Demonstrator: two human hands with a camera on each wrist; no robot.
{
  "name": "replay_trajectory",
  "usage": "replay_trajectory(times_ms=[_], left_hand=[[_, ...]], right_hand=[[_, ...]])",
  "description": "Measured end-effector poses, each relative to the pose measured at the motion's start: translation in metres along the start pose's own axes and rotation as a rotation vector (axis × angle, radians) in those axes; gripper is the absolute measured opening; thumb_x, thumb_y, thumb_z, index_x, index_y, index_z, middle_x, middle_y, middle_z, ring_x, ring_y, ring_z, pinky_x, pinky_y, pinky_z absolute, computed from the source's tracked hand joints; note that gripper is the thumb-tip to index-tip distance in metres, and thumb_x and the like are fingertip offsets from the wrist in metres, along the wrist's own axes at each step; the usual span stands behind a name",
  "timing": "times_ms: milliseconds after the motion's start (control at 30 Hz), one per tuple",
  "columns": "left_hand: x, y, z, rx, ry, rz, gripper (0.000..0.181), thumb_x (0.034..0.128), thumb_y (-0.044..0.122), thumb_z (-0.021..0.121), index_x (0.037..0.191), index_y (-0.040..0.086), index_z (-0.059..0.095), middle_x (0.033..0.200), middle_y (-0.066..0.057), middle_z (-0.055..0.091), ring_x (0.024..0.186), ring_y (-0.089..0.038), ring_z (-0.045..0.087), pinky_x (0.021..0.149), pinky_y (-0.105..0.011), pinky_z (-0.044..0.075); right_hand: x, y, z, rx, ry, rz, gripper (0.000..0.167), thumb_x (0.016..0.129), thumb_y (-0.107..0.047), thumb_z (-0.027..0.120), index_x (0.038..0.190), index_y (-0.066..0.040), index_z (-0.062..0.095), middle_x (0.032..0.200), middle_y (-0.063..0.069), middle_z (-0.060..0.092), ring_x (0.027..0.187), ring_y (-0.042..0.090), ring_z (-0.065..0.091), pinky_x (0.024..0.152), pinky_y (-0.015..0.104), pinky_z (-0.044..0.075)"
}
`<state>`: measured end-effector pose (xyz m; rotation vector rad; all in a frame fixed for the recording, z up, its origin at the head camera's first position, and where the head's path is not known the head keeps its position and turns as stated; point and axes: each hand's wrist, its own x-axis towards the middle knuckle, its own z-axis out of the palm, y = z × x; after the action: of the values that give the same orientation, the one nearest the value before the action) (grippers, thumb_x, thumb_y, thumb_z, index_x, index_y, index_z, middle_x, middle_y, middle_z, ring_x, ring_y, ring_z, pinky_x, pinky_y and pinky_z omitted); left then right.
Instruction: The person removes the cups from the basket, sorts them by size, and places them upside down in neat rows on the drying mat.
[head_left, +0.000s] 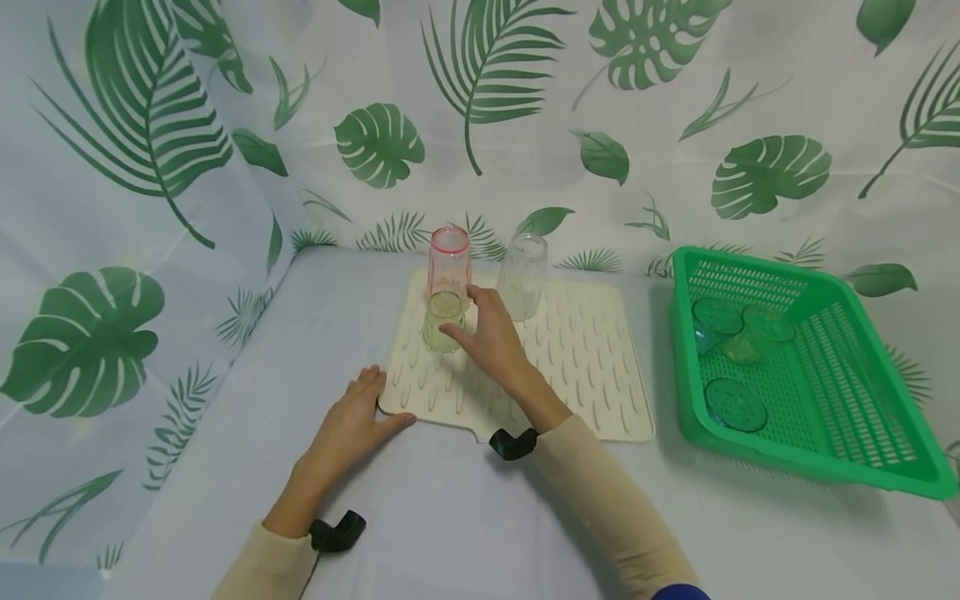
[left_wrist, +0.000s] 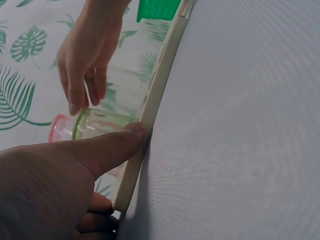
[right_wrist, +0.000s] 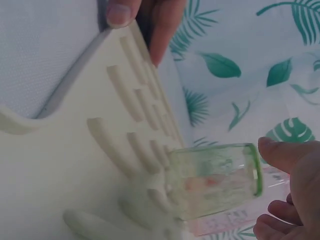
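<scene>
Right hand (head_left: 495,333) at the rim of the green glass (right_wrist: 220,172), its thumb and fingers spread apart rather than clamped; whether the skin touches the rim cannot be told. That glass stands upright on the cream ridged mat (head_left: 585,350), about midway along the left edge. Just behind it, nearer the mat's far left corner, stands the taller pink glass (head_left: 450,267). To the right of the pink one, towards the far edge, a clear glass (head_left: 523,279) stands apart from it. At the mat's near left corner is the left hand (head_left: 352,429), its thumb stretched out against the near edge and its fingers extended by the left edge. Beyond the mat's right edge, and apart from it, sits a green basket (head_left: 810,461) with perforated walls; several tinted glasses (head_left: 737,405) lie in its left part. Both arms wear beige sleeves (head_left: 611,500). Pale cloth (head_left: 450,517) lies under the mat and basket, and leaf-print sheeting (head_left: 381,146) rises behind them.
</scene>
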<state>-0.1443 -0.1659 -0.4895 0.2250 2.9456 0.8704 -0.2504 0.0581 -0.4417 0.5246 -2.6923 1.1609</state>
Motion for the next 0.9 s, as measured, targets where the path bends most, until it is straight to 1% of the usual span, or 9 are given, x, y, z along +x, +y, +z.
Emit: replay_trajectory(times_ms=[67,167,433,600,800,900], left_hand=[[0.001,0.001,-0.001,0.003,-0.001,-0.003,0.089,0.0899,0.049,0.071,0.151,-0.007,0.036,0.16,-0.029,0.029,0.149,-0.047,0.024,0.118,-0.065,0.028],[0.001,0.001,-0.002,0.003,-0.005,-0.005,0.088,0.0902,0.048,0.071,0.151,-0.006,0.037,0.16,-0.029,0.029,0.15,-0.047,0.024,0.118,-0.065,0.027],[0.0,0.001,-0.001,0.001,-0.007,-0.006,0.087,0.09,0.047,0.072,0.15,-0.006,0.038,0.159,-0.029,0.03,0.15,-0.046,0.024,0.12,-0.063,0.025],[-0.001,0.001,-0.002,-0.006,-0.018,-0.009,0.088,0.0901,0.048,0.071,0.151,-0.006,0.036,0.16,-0.029,0.028,0.15,-0.047,0.023,0.121,-0.063,0.024],[-0.001,0.001,-0.003,-0.004,-0.018,-0.008,0.089,0.0903,0.048,0.071,0.152,-0.006,0.035,0.16,-0.029,0.028,0.15,-0.047,0.023,0.121,-0.062,0.024],[0.0,0.001,-0.002,-0.009,-0.02,-0.006,0.09,0.0902,0.049,0.071,0.152,-0.007,0.035,0.16,-0.028,0.027,0.151,-0.046,0.022,0.122,-0.062,0.023]], right_hand=[[-0.002,-0.003,-0.007,-0.019,0.016,-0.03,0.07,0.091,-0.031,0.075,0.145,0.003,0.044,0.141,0.018,0.051,0.133,0.031,0.05,0.113,0.045,0.045],[-0.007,-0.006,-0.018,-0.033,0.036,-0.047,0.066,0.092,-0.029,0.074,0.143,0.003,0.047,0.141,0.018,0.051,0.133,0.032,0.05,0.113,0.046,0.045],[-0.027,-0.012,-0.044,-0.057,0.065,-0.052,0.062,0.094,-0.028,0.071,0.143,0.002,0.048,0.144,0.019,0.05,0.134,0.034,0.05,0.114,0.048,0.044],[-0.041,-0.017,-0.06,-0.074,0.096,-0.069,0.06,0.093,-0.027,0.072,0.141,0.002,0.05,0.142,0.019,0.052,0.134,0.034,0.05,0.113,0.049,0.044],[-0.052,-0.022,-0.08,-0.087,0.117,-0.064,0.06,0.092,-0.026,0.073,0.141,0.001,0.051,0.142,0.018,0.053,0.134,0.033,0.05,0.113,0.049,0.044],[-0.057,-0.022,-0.092,-0.095,0.141,-0.059,0.06,0.092,-0.025,0.074,0.141,0.001,0.051,0.141,0.019,0.054,0.133,0.034,0.051,0.112,0.051,0.044]])
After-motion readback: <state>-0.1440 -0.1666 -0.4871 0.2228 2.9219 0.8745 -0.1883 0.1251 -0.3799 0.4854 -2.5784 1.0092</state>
